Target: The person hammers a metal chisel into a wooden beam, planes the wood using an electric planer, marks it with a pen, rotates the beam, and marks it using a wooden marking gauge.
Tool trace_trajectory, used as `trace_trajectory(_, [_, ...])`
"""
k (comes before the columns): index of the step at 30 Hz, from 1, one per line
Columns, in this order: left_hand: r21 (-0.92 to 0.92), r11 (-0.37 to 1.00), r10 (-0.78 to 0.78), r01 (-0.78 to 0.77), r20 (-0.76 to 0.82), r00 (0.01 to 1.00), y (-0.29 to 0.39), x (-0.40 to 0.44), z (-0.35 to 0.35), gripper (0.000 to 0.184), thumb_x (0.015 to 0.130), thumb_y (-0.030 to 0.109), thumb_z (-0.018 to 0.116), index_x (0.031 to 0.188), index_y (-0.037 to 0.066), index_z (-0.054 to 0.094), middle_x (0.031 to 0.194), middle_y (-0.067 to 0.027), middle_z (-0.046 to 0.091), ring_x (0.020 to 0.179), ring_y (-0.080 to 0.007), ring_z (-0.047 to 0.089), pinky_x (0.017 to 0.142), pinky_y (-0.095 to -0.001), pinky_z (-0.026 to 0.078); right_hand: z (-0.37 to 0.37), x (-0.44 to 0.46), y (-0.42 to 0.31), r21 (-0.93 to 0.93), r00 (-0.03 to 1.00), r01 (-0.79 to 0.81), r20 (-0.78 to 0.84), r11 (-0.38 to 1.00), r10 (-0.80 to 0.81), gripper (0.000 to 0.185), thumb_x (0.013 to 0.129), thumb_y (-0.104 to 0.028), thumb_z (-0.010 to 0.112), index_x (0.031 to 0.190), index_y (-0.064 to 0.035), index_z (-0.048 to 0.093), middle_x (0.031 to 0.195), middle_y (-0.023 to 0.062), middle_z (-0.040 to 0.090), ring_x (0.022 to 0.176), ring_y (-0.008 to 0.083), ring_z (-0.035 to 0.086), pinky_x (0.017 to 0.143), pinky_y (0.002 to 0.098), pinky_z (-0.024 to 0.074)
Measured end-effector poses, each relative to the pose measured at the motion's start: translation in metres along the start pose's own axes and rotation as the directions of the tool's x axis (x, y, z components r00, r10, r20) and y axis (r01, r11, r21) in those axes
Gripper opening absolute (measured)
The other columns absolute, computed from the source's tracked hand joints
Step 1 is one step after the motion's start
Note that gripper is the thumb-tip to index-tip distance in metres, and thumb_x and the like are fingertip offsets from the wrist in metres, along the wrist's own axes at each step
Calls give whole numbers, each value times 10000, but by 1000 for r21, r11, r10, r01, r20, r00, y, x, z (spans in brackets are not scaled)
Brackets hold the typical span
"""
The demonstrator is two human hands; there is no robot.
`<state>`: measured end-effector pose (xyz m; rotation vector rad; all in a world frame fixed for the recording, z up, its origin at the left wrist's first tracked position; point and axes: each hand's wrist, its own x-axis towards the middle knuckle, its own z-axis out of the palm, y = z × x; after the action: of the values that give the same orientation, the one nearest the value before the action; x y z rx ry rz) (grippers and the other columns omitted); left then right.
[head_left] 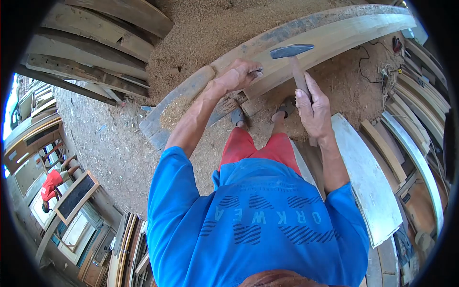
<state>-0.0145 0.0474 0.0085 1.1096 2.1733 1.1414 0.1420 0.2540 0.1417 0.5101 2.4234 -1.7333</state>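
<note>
A hammer [292, 51] with a dark metal head and a wooden handle is held in my right hand [313, 107], its fingers wrapped round the handle. The hammer head is above a long pale timber [330, 43] with a curved edge. My left hand [240, 75] is closed over the timber's near end, left of the hammer. A small greyish bit shows at its fingertips, too small to name. Just left of that hand lies a weathered board [179, 103] with wood shavings on it.
Thick planks [91, 48] are stacked at the upper left, and curved boards [416, 129] line the right side. A cable [366, 62] lies on the ground at upper right. Sawdust [191, 33] covers the ground. Another person [51, 185] bends over at far left.
</note>
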Motion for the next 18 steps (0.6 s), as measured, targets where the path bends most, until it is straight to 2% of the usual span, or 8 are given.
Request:
trace_trajectory(3, [13, 999, 49, -49, -7, 999, -7, 5, 4, 75, 890, 49, 655, 959, 21, 662, 892, -220, 670, 861, -435, 643, 732, -453, 521, 8, 4, 15, 182, 1000, -10, -6, 983, 12, 503, 1036, -176, 567, 1486, 21, 458, 786, -1, 524, 707, 66, 491, 648, 253, 467])
trace_trajectory(6, [72, 997, 2, -5, 46, 999, -12, 13, 6, 65, 900, 82, 651, 941, 31, 653, 879, -231, 655, 856, -449, 625, 715, -471, 510, 10, 7, 28, 204, 999, -37, -3, 978, 38, 510, 1041, -184, 556, 1483, 47, 445, 810, -6, 545, 722, 76, 514, 654, 259, 478])
trace_trajectory(9, [122, 990, 61, -71, 81, 995, -11, 32, 15, 105, 925, 140, 651, 930, 35, 645, 857, -238, 644, 849, -456, 618, 701, -488, 500, 4, 10, 22, 99, 999, -7, -34, 995, 11, 499, 1044, -190, 550, 1483, 28, 457, 817, 9, 561, 725, 83, 529, 656, 269, 485])
trace_trajectory(12, [155, 988, 6, -25, 123, 992, -14, 36, 17, 134, 944, 171, 635, 935, 37, 642, 847, -231, 644, 849, -453, 623, 716, -488, 500, -4, 11, 17, 16, 994, 39, -104, 999, -37, 488, 1045, -201, 548, 1483, 1, 473, 824, 21, 580, 721, 92, 541, 659, 277, 491])
trace_trajectory(15, [84, 996, 30, -26, -52, 998, -15, 19, 17, 85, 930, 122, 639, 948, 39, 652, 861, -218, 655, 857, -445, 631, 737, -487, 503, -9, 12, 20, 7, 983, 88, -164, 996, -86, 482, 1040, -207, 556, 1476, -12, 486, 815, 47, 605, 720, 108, 563, 664, 298, 502])
trace_trajectory(18, [33, 994, 108, -107, -38, 993, -14, 13, 13, 82, 914, 81, 652, 980, 38, 673, 890, -207, 672, 894, -440, 643, 761, -478, 514, -5, 15, 28, -121, 967, 124, -209, 985, -148, 479, 1033, -200, 560, 1467, -12, 491, 783, 108, 629, 690, 147, 607, 657, 327, 511])
